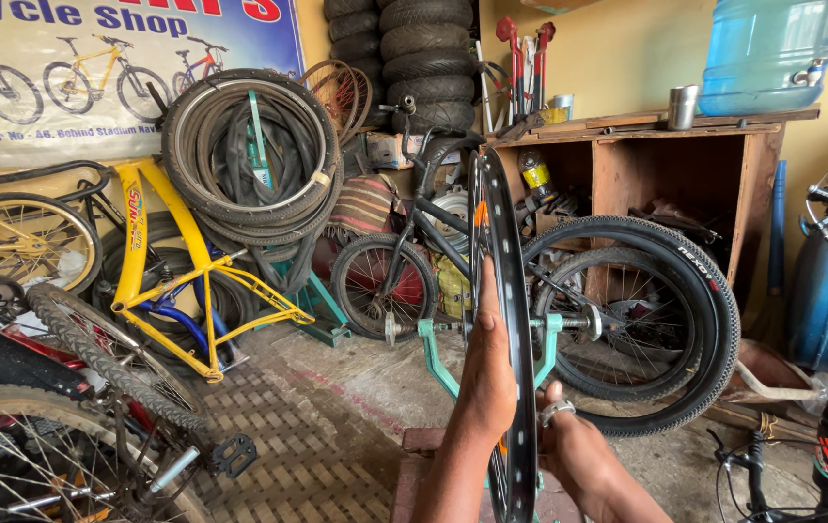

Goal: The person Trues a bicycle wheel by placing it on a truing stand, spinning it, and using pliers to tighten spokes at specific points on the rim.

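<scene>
Nearest the camera, the left hand [487,373] lies flat against the left side of a bare black bicycle rim [503,291], fingers together and pointing up along the metal. The right hand [577,447], wearing a ring, sits on the other side of the rim, low down, thumb raised toward it; whether its fingers grip the rim or only rest there cannot be told, since the rim hides them. The rim stands upright and edge-on, mounted by its axle in a green truing stand [441,356] on the concrete floor. Just behind it leans a wheel with a black knobby tyre [716,320], in front of a wooden shelf unit [671,155]. To the left a yellow bicycle frame [157,242] rests below a bundle of coiled tyres and tubes [251,155] against the wall.
</scene>
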